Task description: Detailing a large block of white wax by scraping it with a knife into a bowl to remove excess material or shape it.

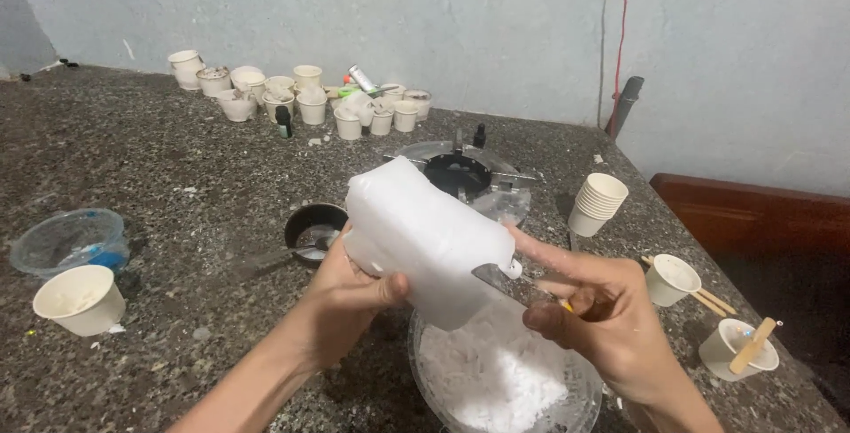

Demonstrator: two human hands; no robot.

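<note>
Two hands are working a white block over a bowl on a speckled stone counter.

The left hand (354, 300) is gripping the white block (425, 238) from beneath, while the right hand (602, 318) is closing around a knife (506, 282) pressed against it, above a clear bowl (584, 398) holding white shavings. The dark granite counter (159, 167) is running back to a pale blue-grey wall (443, 17), with paper cups (301, 96) clustering there; a red cable (622, 34) is hanging down the wall.
</note>
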